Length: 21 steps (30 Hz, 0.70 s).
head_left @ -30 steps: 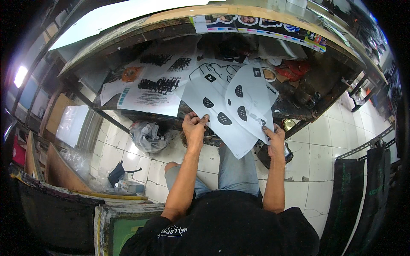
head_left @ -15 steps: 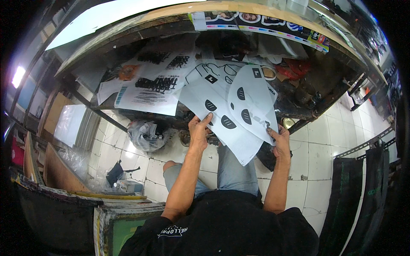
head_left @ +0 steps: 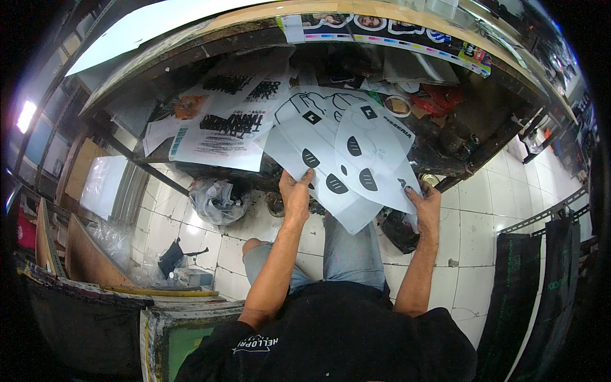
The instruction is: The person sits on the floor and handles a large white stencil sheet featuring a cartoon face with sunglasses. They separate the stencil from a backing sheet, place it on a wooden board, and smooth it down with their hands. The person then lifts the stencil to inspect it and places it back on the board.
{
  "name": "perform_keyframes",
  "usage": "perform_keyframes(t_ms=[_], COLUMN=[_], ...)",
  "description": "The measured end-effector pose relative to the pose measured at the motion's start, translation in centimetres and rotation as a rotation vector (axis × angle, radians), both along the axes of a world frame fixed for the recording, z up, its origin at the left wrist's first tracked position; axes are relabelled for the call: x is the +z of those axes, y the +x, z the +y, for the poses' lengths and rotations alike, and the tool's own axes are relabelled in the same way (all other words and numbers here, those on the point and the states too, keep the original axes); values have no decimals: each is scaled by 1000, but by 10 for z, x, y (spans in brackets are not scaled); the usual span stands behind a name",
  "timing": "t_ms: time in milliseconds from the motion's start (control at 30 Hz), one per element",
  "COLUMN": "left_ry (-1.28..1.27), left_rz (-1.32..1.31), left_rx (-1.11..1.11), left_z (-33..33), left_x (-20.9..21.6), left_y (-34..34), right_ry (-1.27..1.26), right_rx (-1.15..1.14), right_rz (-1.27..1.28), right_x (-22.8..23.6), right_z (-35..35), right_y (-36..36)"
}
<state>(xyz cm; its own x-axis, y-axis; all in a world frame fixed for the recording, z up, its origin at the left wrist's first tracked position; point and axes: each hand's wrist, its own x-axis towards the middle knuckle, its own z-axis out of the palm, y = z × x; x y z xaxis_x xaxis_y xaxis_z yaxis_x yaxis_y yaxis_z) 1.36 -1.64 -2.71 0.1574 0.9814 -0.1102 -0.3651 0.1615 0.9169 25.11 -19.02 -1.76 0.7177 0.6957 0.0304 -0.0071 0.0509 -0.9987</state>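
Observation:
Several overlapping translucent white printed sheets (head_left: 337, 137) spread between my hands, in front of the shelf under the table. They carry black half-oval shapes, small black squares and curved outlines. My left hand (head_left: 296, 194) pinches the near left edge, thumb on top. At the right edge my right hand (head_left: 426, 205) grips the sheets between thumb and fingers, with the fingers partly hidden beneath. The sheets' near corner hangs over my knees. Left of them, more printed sheets (head_left: 219, 143) with smeared-looking black lettering lie on the shelf.
Above the shelf runs the worktable's edge (head_left: 210, 30). A plastic bag (head_left: 219, 202) sits on the tiled floor below. At left stand wooden boards (head_left: 95, 251) and a green-meshed frame (head_left: 184, 344). Black panels (head_left: 509, 293) hang at right. A tape roll (head_left: 399, 106) lies on the shelf.
My right hand has moved slightly right and the sheets have shifted, showing more of the far right sheet. The near corner has risen and slid left. My left hand stays almost in place.

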Motion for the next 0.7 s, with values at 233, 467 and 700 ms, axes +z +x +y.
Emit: perform_keyframes(t_ms=[233, 467, 700], left_ry=[-68, -94, -132], left_rz=[-25, -23, -32], left_rx=[6, -2, 38], left_z=[-2, 0, -3], left_x=[6, 6, 14], left_y=[0, -2, 0], right_ry=[-26, -22, -10], right_rx=[14, 3, -41], right_rz=[-20, -19, -32], right_x=[6, 2, -3], right_z=[-3, 0, -6], right_y=[0, 1, 12])
